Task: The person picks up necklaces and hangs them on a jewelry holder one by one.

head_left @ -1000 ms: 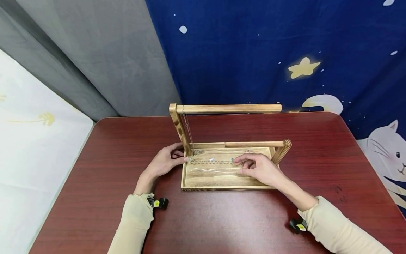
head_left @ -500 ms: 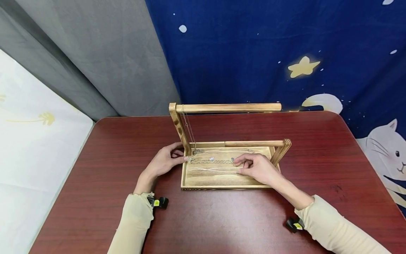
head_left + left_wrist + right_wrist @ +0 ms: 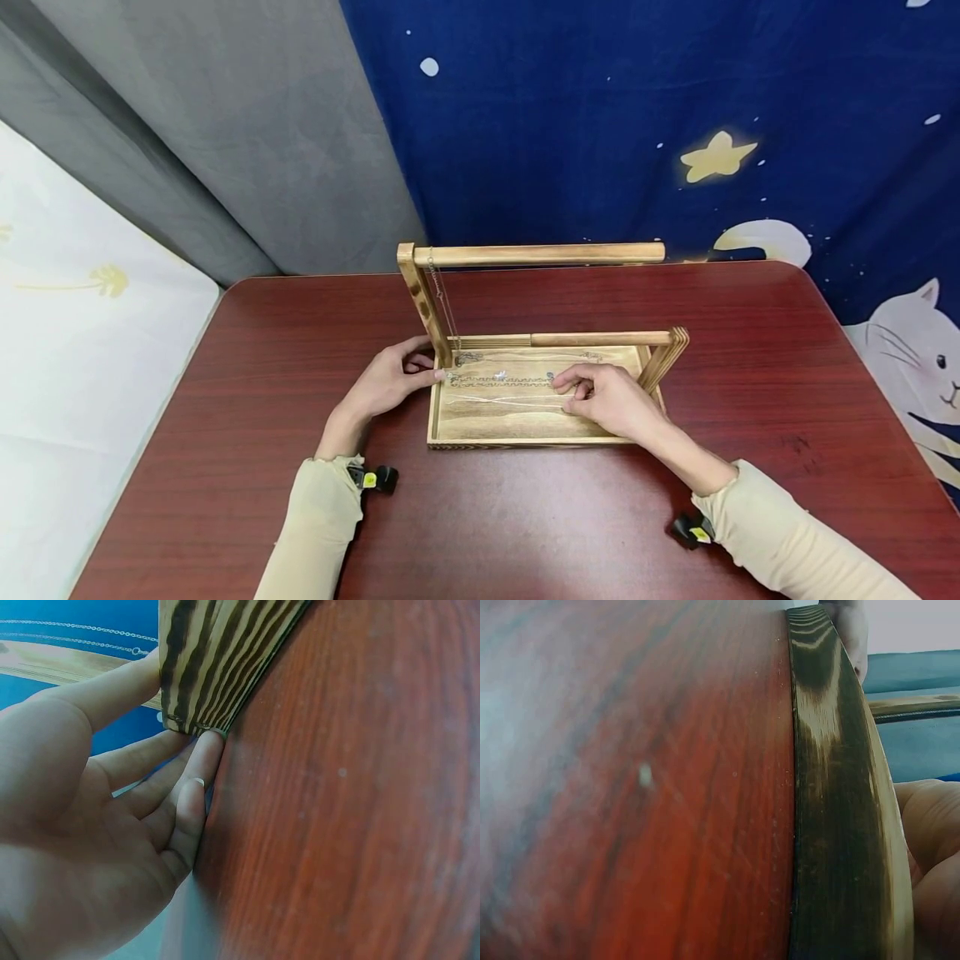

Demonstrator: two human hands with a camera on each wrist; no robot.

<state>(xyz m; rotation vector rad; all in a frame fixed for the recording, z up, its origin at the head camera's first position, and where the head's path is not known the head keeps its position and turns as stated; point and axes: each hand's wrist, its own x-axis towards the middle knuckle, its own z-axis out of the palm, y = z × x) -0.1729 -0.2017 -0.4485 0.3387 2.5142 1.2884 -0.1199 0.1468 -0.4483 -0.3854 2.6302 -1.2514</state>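
In the head view a wooden jewelry stand [image 3: 487,442] stands on the table, its shallow tray under two horizontal bars. My left hand [image 3: 386,383] grips the tray's left end at the upright post, thumb over the rim. In the left wrist view its fingers [image 3: 202,757] touch the striped outer corner. My right hand [image 3: 611,400] is over the tray's right part, fingers bent, thumb and index tips apart beside the right ends of the thin necklaces [image 3: 495,400]. Whether it pinches a chain is hidden. A chain necklace [image 3: 498,382] with small pendants lies behind the thin silver one.
From the upper bar [image 3: 540,255] another necklace [image 3: 444,304] hangs at the left end, reaching the tray. The lower bar [image 3: 600,340] runs along the tray's back to a slanted right post [image 3: 663,362]. The reddish-brown table [image 3: 480,517] extends on all sides, with curtains [image 3: 562,125] behind.
The right forearm has shifted slightly left, its thumb moving a little left along the tray. The hanging necklace sways slightly. My left hand keeps its place on the stand.
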